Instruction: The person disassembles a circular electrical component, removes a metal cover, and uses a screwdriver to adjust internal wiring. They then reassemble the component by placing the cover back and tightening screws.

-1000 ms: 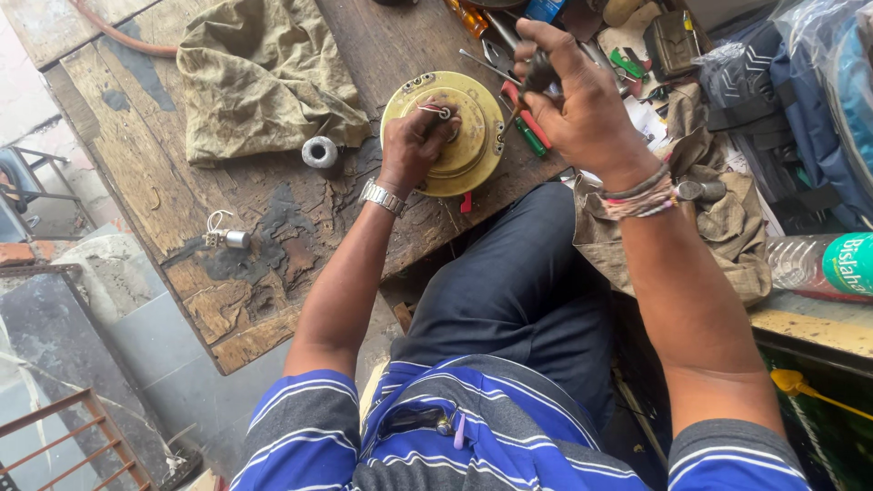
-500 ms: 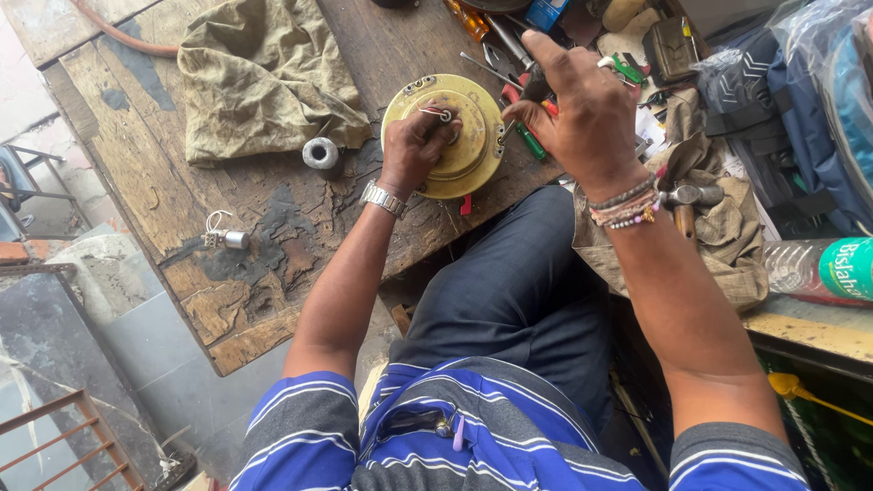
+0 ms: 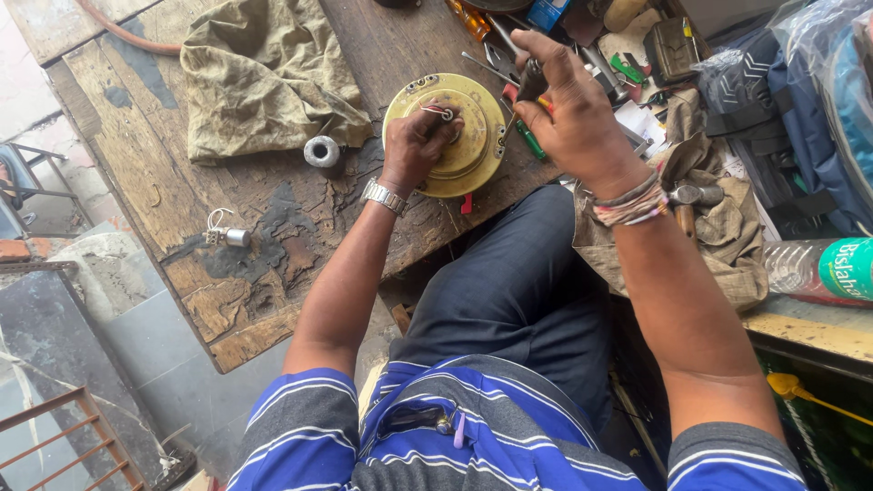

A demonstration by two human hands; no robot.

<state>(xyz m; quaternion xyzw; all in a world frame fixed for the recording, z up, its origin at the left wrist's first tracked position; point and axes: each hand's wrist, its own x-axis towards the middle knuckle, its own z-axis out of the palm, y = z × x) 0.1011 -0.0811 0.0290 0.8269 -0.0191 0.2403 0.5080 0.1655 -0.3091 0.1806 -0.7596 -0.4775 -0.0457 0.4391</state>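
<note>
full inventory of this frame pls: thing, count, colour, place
round metal housing: 1, yellow-gold, bench centre
cloth: 1, olive, bench upper left
metal ring: 1, silver, beside the cloth
small cylinder with wires: 1, silver, bench left
screwdriver: 1, green handle, right of the housing
wooden bench: 1, brown, worn
plastic bottle: 1, clear with green label, right edge
hammer: 1, steel head, on rag at right
left hand: on the housing's centre, wristwatch
right hand: grips a dark slim tool
</note>
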